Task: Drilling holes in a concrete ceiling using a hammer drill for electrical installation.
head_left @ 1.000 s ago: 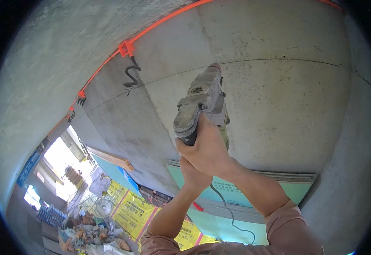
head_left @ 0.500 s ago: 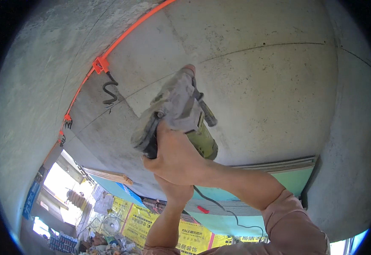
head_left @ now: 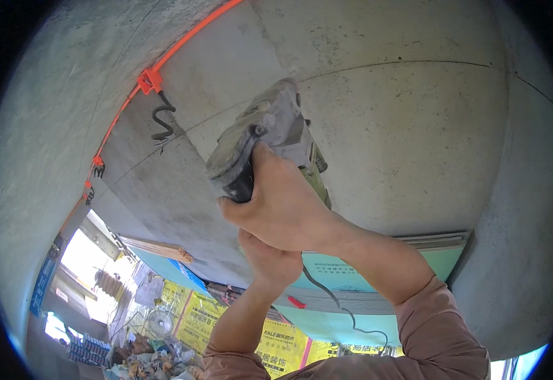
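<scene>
Overhead, at the far left, an orange conduit (head_left: 181,41) runs up across the grey concrete ceiling (head_left: 403,126), pinned by an orange clip (head_left: 150,80) with a curly black wire (head_left: 163,120) dangling from it. Two smaller clips sit further down the same line. Below that, at the lower left, a bright opening (head_left: 89,278) shows, with a blue sign strip (head_left: 43,285) along its edge and a wooden plank (head_left: 159,249) jutting above it. Yellow rectangular packages (head_left: 197,316) with red and dark print are stacked beneath, beside a heap of rubble (head_left: 143,358).

Toward the middle, my left hand (head_left: 270,261) reaches up from below, fingers curled together under the tool's rear; exactly what they grip is hidden behind my other hand. My right hand (head_left: 279,206) is wrapped tight round the black handle of the dusty grey power drill (head_left: 265,142), thumb lying along its body, nose pressed up against the ceiling near a faint pencil line. A black power cord (head_left: 336,304) trails down from the drill past a small red object (head_left: 296,302).

Further right, teal-green boards (head_left: 365,272) with dark print lie stacked against the ceiling edge, and my pink sleeve (head_left: 441,335) fills the lower right.
</scene>
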Action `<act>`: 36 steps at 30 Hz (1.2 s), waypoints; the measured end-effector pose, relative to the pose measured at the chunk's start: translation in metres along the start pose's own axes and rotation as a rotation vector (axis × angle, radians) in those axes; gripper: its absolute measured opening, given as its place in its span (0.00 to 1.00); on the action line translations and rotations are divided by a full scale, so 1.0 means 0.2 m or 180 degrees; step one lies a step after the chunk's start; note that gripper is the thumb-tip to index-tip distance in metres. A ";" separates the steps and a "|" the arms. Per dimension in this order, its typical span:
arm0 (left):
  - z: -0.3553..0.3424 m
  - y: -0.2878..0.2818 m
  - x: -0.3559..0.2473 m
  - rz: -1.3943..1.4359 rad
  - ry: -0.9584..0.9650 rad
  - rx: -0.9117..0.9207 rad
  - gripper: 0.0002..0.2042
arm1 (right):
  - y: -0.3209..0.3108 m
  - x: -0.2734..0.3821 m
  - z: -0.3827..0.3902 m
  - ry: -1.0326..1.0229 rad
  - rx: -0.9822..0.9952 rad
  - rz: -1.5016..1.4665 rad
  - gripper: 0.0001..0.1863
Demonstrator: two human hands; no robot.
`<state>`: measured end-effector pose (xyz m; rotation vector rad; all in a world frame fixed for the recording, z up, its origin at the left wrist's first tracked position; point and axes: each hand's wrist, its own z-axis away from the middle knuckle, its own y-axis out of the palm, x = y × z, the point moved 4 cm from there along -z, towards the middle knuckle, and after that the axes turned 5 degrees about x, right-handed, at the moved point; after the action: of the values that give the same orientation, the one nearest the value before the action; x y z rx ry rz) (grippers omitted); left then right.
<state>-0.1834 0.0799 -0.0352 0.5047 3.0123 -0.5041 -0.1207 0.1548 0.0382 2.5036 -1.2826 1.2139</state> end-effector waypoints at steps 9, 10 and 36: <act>0.09 0.05 0.06 -0.0216 -0.0116 0.0197 0.25 | -0.03 -0.02 -0.02 -0.0171 -0.0066 0.0134 0.23; 0.09 0.04 0.05 -0.0151 -0.0152 0.0224 0.26 | -0.02 -0.02 -0.01 -0.0193 -0.0044 0.0040 0.23; 0.19 -0.01 0.19 -0.0562 -0.0300 -0.0234 0.24 | 0.04 -0.03 -0.07 -0.0187 0.0327 0.0102 0.26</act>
<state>-0.2208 0.0783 -0.0747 0.2052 2.9859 -0.4111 -0.1376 0.1598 0.0418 2.6184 -1.3107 1.2529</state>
